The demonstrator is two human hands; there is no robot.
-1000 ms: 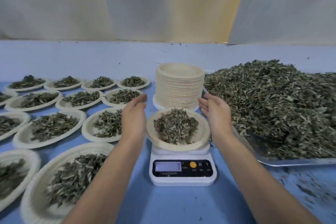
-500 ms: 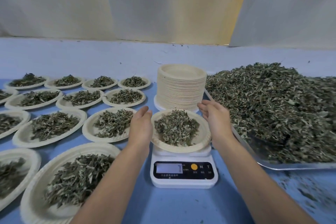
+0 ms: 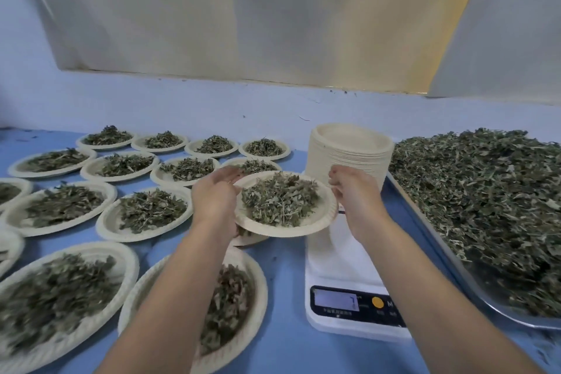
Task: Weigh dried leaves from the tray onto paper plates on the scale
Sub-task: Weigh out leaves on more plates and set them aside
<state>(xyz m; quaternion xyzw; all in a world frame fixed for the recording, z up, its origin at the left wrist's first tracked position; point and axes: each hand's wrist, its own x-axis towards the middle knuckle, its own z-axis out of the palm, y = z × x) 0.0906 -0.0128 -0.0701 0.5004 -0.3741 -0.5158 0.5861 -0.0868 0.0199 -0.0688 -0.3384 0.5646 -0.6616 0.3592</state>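
Has lifted plate [image 3: 303, 226] off scale [image 3: 343, 255] and swung it left since half a second ago, baring the platform. Holds it in the air between both hands: pinches right rim with curled fingertips of right hand [image 3: 355, 200]; cups left rim with left hand [image 3: 217, 200], fingers nearly straight, cannot tell thumb's hold. Carries leaves [image 3: 279, 200] heaped mid-plate, roughly level, above worktop [image 3: 288, 282] just left of scale. Could buckle the thin rim under that pinch, tilting the heap and shedding weighed leaves. Could set down overlapping filled plates [image 3: 145, 212] crowded left, mixing portions. Could brush the nearest of them with left forearm, or knock stack [image 3: 349, 149] just beyond right hand. Would mean weighing again.
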